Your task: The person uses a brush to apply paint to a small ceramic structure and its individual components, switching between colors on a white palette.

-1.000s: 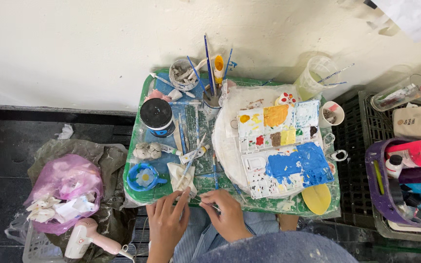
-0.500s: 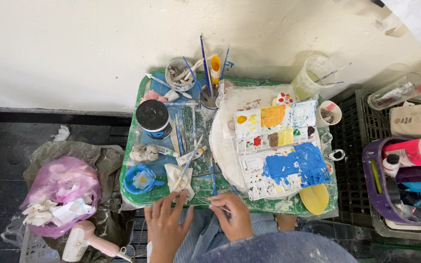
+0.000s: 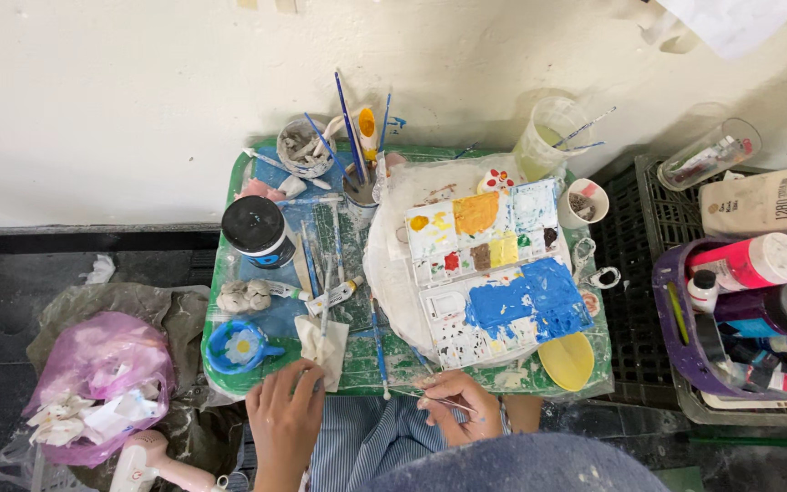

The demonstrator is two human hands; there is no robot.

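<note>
My left hand (image 3: 284, 412) rests on the near edge of the green tray (image 3: 229, 314), fingertips touching a white paper towel (image 3: 319, 342) beside a small blue cup with a flower (image 3: 240, 346). My right hand (image 3: 454, 403) holds a thin paintbrush (image 3: 439, 397) just off the tray's near edge, below the white paint palette (image 3: 498, 269) smeared with blue, yellow and orange. Several brushes (image 3: 321, 264) and a paint tube lie on the tray between the hands and a black-lidded jar (image 3: 255, 228).
A cup of brushes (image 3: 357, 182) and a water cup (image 3: 548, 141) stand at the tray's far side by the wall. A purple basket of paint bottles (image 3: 749, 310) sits right. A pink plastic bag (image 3: 93, 378) and hair dryer (image 3: 157, 460) lie left.
The view has drifted slightly. My right hand has lifted the thin brush clear of the tray edge toward me; my left hand has stayed on the paper towel.
</note>
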